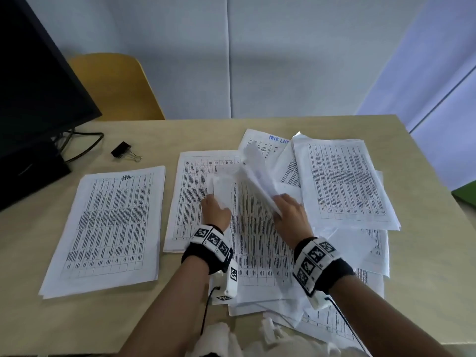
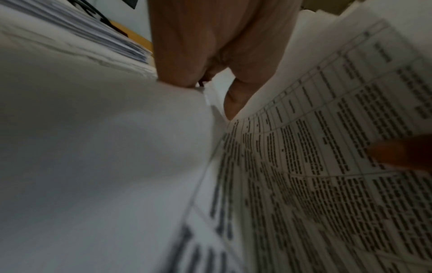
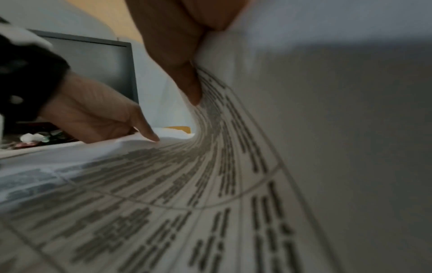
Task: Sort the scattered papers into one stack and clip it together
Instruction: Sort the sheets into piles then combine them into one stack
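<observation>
Table covered in printed papers, neat stack on the left, messy pile right, right hand pinching a lifted sheet mid-table, left hand fingers curled on its near-left edge, clip far left, untouched

Black monitor and yellow chair behind table.
</observation>
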A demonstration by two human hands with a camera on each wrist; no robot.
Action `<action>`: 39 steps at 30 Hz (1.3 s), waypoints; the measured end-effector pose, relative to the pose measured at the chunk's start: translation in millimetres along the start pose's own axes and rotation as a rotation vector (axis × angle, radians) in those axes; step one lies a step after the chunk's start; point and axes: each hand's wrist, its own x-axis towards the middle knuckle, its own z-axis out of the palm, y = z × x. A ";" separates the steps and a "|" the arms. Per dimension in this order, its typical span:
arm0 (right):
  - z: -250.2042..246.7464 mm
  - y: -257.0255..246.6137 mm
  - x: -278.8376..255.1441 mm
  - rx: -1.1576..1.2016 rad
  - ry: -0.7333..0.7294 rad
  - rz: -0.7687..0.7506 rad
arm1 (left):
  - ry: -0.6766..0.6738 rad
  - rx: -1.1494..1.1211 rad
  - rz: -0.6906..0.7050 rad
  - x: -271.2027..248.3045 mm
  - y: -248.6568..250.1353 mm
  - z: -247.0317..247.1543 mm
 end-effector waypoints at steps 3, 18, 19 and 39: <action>-5.9 -15.0 -4.6 0.068 -0.055 -0.068 | 0.015 -0.140 -0.043 0.3 1.2 -2.2; -126.0 -68.3 28.8 0.879 0.421 -0.113 | -0.073 -0.974 0.527 -24.9 84.9 -98.3; -127.1 -71.0 27.4 0.886 0.442 -0.130 | -0.075 -0.968 0.587 -28.9 87.1 -102.9; -93.5 -65.0 37.4 0.583 0.688 -0.115 | -0.023 -0.952 0.536 -15.5 63.9 -80.6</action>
